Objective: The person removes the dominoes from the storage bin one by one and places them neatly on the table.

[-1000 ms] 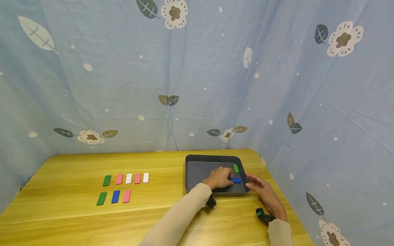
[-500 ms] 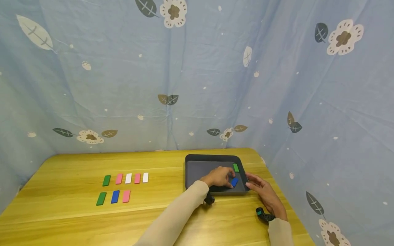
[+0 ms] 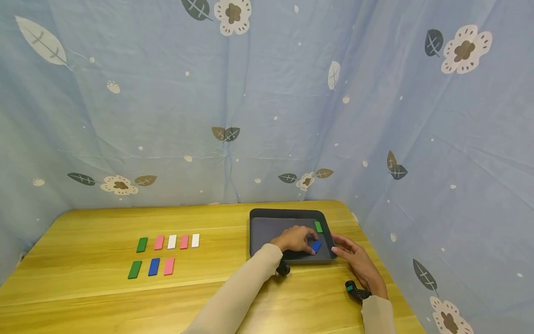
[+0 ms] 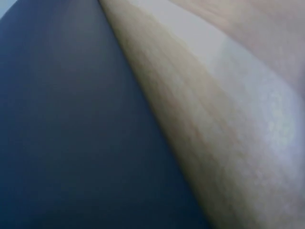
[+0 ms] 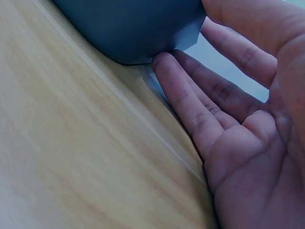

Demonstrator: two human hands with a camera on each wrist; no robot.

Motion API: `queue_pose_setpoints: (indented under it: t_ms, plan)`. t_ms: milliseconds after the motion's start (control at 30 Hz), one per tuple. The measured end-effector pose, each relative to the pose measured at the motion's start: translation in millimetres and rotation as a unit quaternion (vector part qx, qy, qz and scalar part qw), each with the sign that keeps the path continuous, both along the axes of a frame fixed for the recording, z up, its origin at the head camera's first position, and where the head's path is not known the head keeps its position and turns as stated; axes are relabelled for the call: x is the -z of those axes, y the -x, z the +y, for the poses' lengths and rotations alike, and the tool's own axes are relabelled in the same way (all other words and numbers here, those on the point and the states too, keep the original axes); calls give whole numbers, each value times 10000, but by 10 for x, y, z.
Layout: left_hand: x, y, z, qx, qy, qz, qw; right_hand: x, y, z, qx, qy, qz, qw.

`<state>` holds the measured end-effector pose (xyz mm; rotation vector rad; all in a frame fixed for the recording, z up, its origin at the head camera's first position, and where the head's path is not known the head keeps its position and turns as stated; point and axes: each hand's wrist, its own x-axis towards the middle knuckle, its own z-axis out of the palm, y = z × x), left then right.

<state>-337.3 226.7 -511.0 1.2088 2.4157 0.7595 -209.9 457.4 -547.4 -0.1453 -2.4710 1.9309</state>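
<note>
In the head view, a dark grey tray (image 3: 267, 258) stands at the right side of the table. My left hand (image 3: 294, 238) reaches into it, thumb and forefinger at the two ends of a blue rectangular tile (image 3: 316, 246), which lies slanted and looks pinched. A green tile (image 3: 319, 227) lies beyond it along the tray's right wall. My right hand (image 3: 359, 261) is at the tray's right edge. Its long fingers (image 5: 181, 93) stretch nearly straight and touch the outer wall in the right wrist view. Only skin and blurred dark grey fill the left wrist view.
Left of the tray, two rows of tiles lie on the wooden table (image 3: 217, 269). The back row has a green tile (image 3: 142, 245), pink ones and white ones. Nearer are a green, a blue (image 3: 154, 266) and a pink tile (image 3: 168, 266). Patterned curtains hang behind and to the right.
The blue tile has turned from lying crosswise to a slant under my left fingers, mostly in the first half second. My right hand stays at the tray. The head view has shifted slightly.
</note>
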Motion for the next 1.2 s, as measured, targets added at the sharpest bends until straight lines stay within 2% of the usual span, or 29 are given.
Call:
queue_pose_setpoints:
  t_ms: [267,433,600,800,1000,1200]
  plan:
    - [-39,11,-72,-19,-148,-18,9999,-16,20,-38,-41,-28,53,10000]
    - [-23,26,-112,33,-543,-317,9980,-12,27,-52,-23,-60,28,10000]
    - [-55,12,-160,54,-694,-463,9965,-10,15,-64,-10,-40,4,10000]
    - [-107,-19,-219,-11,-809,-377,9960,6,-4,-58,48,-21,-13,10000]
    - [-160,-40,-275,70,-996,-422,9941,13,-21,-46,3,-63,-16,10000]
    - [-208,-39,-341,158,-1072,-288,9937,-13,-12,-53,53,54,-69,9999]
